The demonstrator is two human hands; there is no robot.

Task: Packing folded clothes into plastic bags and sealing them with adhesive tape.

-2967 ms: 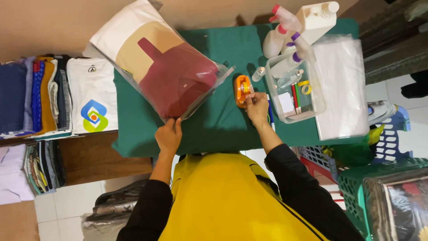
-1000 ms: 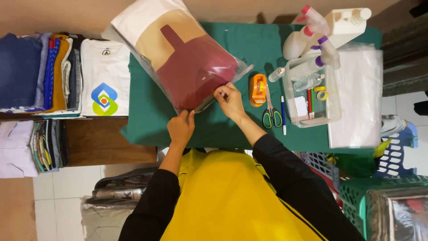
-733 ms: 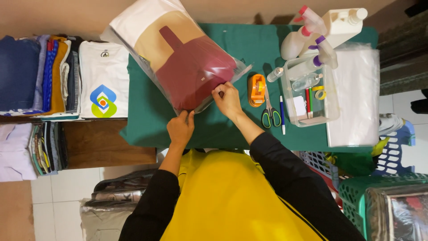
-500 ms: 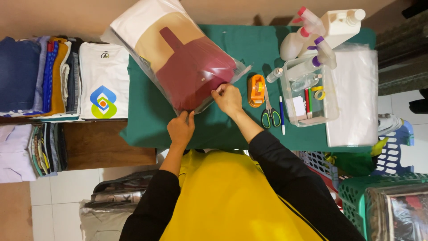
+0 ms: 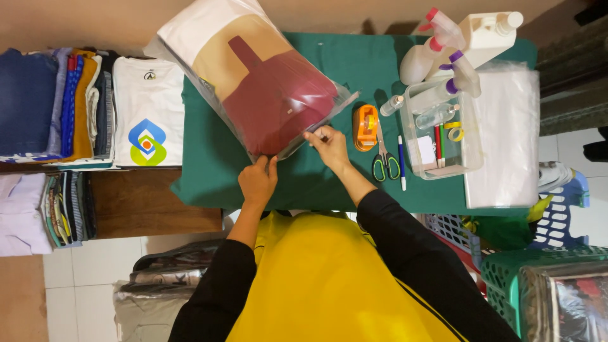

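Observation:
A clear plastic bag (image 5: pixel 253 82) holding folded maroon, tan and white garments lies slanted on the green-covered table (image 5: pixel 329 183). My left hand (image 5: pixel 257 182) grips the bag's near corner. My right hand (image 5: pixel 328 142) pinches the bag's open edge on the right side. An orange tape dispenser (image 5: pixel 365 126) sits just right of my right hand.
Green-handled scissors (image 5: pixel 384 161) and a blue pen (image 5: pixel 401 161) lie right of the dispenser. A clear box (image 5: pixel 437 126) holds small items, with spray bottles (image 5: pixel 443 44) behind and a stack of plastic bags (image 5: pixel 506 139) beside. Folded shirts (image 5: pixel 147 111) are piled left.
Three seconds ago my right hand was at the tape dispenser; it has moved left onto the bag's edge. My left hand has stayed at the bag's near corner.

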